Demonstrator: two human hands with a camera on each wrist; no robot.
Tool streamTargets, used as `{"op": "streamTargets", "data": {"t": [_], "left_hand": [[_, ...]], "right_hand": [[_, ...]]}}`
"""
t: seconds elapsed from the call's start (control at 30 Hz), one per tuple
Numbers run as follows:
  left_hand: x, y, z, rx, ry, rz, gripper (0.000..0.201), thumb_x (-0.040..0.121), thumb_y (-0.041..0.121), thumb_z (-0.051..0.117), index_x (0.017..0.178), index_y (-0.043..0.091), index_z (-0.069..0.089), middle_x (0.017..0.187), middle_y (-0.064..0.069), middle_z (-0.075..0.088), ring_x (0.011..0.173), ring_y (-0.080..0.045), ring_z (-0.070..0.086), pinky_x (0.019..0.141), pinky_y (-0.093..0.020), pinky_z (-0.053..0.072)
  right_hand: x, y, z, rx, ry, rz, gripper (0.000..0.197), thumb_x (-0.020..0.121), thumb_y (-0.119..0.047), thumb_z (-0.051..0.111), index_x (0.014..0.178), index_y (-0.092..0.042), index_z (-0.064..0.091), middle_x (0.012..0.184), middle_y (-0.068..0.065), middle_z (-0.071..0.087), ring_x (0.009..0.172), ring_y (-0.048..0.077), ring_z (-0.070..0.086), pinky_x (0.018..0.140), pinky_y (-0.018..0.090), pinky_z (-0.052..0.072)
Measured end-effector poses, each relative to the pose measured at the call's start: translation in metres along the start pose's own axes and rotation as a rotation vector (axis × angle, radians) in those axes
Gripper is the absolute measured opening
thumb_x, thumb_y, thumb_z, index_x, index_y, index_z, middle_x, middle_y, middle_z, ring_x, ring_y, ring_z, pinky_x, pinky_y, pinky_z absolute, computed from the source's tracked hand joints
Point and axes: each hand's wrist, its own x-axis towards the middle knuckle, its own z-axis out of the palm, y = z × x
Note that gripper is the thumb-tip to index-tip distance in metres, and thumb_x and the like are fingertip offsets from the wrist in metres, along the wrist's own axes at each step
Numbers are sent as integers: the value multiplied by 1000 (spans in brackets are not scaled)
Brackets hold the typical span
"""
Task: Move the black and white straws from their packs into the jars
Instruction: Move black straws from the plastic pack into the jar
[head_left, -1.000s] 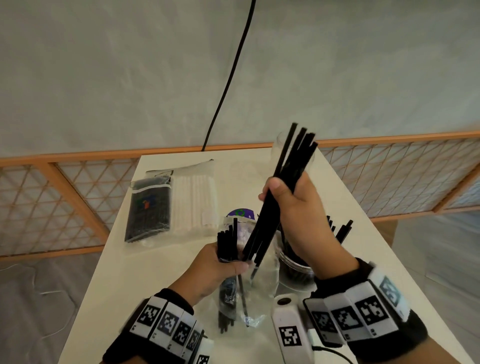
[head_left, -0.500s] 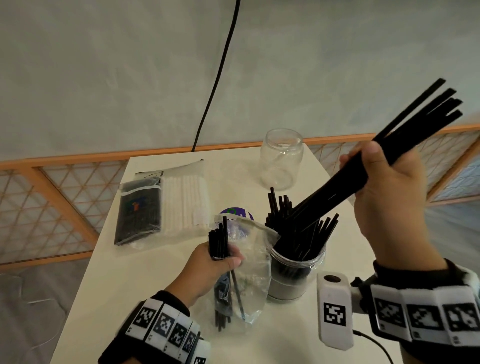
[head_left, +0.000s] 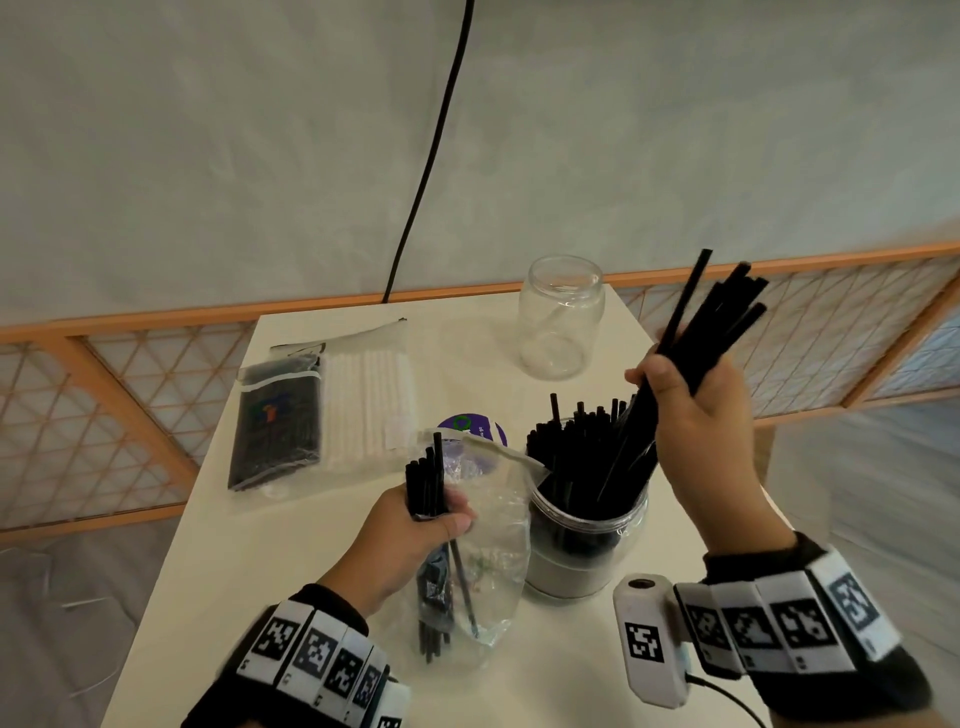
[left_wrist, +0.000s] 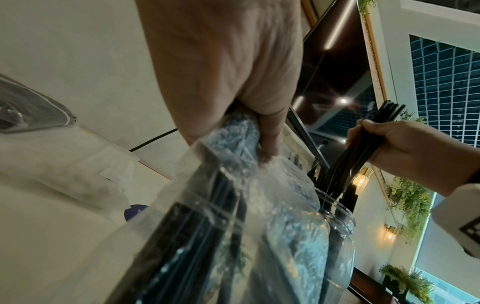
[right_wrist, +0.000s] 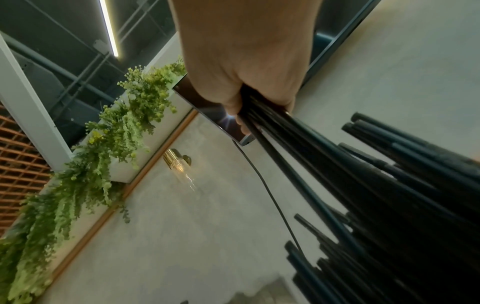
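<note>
My right hand (head_left: 696, 410) grips a bundle of black straws (head_left: 711, 322), tilted, with the lower ends down among the straws inside the near clear jar (head_left: 587, 545). That jar is packed with several black straws (head_left: 576, 447). My left hand (head_left: 415, 525) holds an opened clear pack (head_left: 493, 551) upright, pinching the few black straws (head_left: 428, 478) left in it. The right wrist view shows the held bundle (right_wrist: 324, 164) fanning downward. In the left wrist view the pack (left_wrist: 233, 226) fills the foreground beside the jar (left_wrist: 337, 216).
An empty clear jar (head_left: 563, 317) stands at the table's far side. A sealed pack of black straws (head_left: 275, 421) and a pack of white straws (head_left: 369, 400) lie at the far left. A purple lid (head_left: 470, 428) lies behind the open pack. Table edges are close on both sides.
My right hand has swung the bundle from over the left hand to the right, then lowered it so the ends go into the near jar. The left hand keeps holding the pack.
</note>
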Motion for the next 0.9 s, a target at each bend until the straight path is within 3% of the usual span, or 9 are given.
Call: {"op": "streamTargets", "data": {"t": [0.1, 0.17, 0.27, 0.43, 0.6, 0.77, 0.9], "left_hand": [[0, -1, -2, -14, 9, -8, 16, 78, -4, 67, 80, 12, 64, 74, 1, 72, 84, -16, 68, 84, -27, 49], [0, 0, -2, -19, 11, -13, 16, 78, -4, 67, 79, 12, 64, 73, 1, 72, 84, -17, 67, 84, -27, 48], [1, 1, -1, -15, 13, -12, 16, 78, -4, 67, 79, 12, 64, 72, 2, 72, 83, -15, 68, 83, -26, 48], [2, 2, -2, -5, 15, -13, 14, 78, -4, 67, 81, 10, 64, 74, 2, 72, 89, -19, 68, 88, -30, 48], [2, 2, -2, -9, 15, -17, 15, 78, -4, 67, 81, 10, 63, 74, 2, 72, 87, -18, 68, 88, -29, 49], [2, 2, -1, -11, 17, -24, 15, 78, -4, 66, 80, 10, 64, 79, -3, 71, 84, -16, 68, 86, -29, 49], [1, 2, -1, -5, 19, -28, 15, 79, -4, 66, 81, 11, 63, 81, -4, 71, 85, -16, 67, 85, -27, 49]], "right_hand": [[2, -10, -4, 144, 33, -61, 16, 88, -18, 50, 95, -4, 53, 79, 2, 59, 76, 6, 63, 72, 21, 49], [5, -16, -8, 227, 30, -90, 18, 85, -20, 48, 92, -4, 51, 80, 9, 57, 71, 2, 62, 68, 16, 48], [9, -24, -14, 278, 17, -105, 12, 86, -18, 47, 86, -7, 53, 84, 19, 55, 71, 5, 64, 69, 18, 50], [12, -30, -21, 423, 57, -71, 5, 88, -11, 47, 86, -13, 51, 73, -4, 60, 72, 12, 66, 73, 26, 53], [13, -28, -26, 436, 48, -32, 7, 93, -12, 49, 87, -15, 51, 70, -8, 62, 74, 11, 66, 71, 24, 54], [12, -9, -17, 275, 24, 10, 6, 94, -6, 44, 97, -6, 49, 78, 0, 59, 73, 8, 66, 66, 22, 52], [4, 5, -8, 98, 10, 19, 7, 94, -10, 48, 93, -8, 54, 77, -4, 63, 81, 15, 67, 77, 39, 53]]}}
